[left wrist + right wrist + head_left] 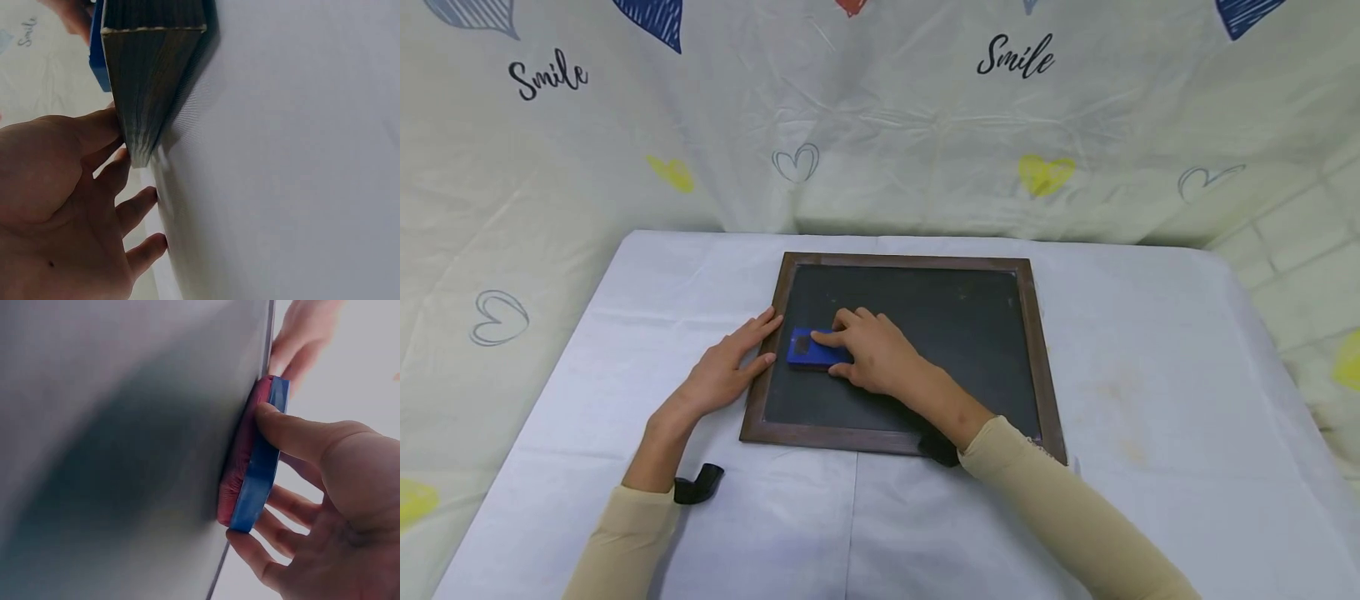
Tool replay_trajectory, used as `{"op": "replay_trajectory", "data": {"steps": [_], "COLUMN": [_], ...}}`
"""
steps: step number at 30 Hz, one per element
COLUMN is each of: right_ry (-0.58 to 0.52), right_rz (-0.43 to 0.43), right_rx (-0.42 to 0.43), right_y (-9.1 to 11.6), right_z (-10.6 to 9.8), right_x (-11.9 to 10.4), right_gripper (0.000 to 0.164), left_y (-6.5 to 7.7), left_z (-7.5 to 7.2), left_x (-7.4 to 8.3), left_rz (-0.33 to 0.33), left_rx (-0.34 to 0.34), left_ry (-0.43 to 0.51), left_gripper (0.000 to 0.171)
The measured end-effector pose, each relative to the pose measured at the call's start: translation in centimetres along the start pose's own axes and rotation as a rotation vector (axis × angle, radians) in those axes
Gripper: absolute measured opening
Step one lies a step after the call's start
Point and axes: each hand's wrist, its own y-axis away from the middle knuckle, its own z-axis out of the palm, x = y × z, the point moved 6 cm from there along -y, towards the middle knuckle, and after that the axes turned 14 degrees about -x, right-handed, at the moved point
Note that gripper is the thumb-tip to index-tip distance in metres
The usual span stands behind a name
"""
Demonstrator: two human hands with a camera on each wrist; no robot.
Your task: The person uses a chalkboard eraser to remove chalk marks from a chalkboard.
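A blackboard [925, 333] with a brown wooden frame lies flat on the table. My right hand [876, 354] grips a blue board eraser [805, 348] on the left part of its dark surface. In the right wrist view, the eraser's reddish pad [239, 462] faces the board, with the thumb on one side and fingers on the other. My left hand [722, 371] rests at the left side of the frame, thumb and fingertips touching it, fingers spread and fairly straight. The left wrist view shows the frame's outer edge [153, 75] beside that hand [69, 200].
A white cloth [1150, 358] covers the table. Behind it hangs a pale curtain [917, 125] printed with hearts and the word Smile. Black wrist devices show under the left wrist [700, 485] and the right wrist [937, 448]. Faint chalk marks [961, 293] show on the board.
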Motion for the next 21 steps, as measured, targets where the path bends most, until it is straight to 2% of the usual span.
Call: {"op": "replay_trajectory", "data": {"steps": [8,16,21], "right_ry": [0.021,0.021,0.042], "right_rz": [-0.078,-0.094,-0.067], "right_rx": [-0.016,-0.018,-0.027], "right_y": [1.6,1.6,1.0], "right_z": [1.2,1.3,0.9], "right_x": [-2.1,-2.0,-1.7], "right_gripper": [0.061,0.061,0.060], "left_y": [0.0,0.0,-0.1], "left_z": [0.1,0.1,0.1], "left_x": [-0.2,-0.3,-0.3], "left_rz": [-0.005,-0.005,0.000], "left_rx": [-0.006,-0.003,0.005], "left_ry": [0.010,0.011,0.015], "left_gripper": [0.061,0.061,0.061]}}
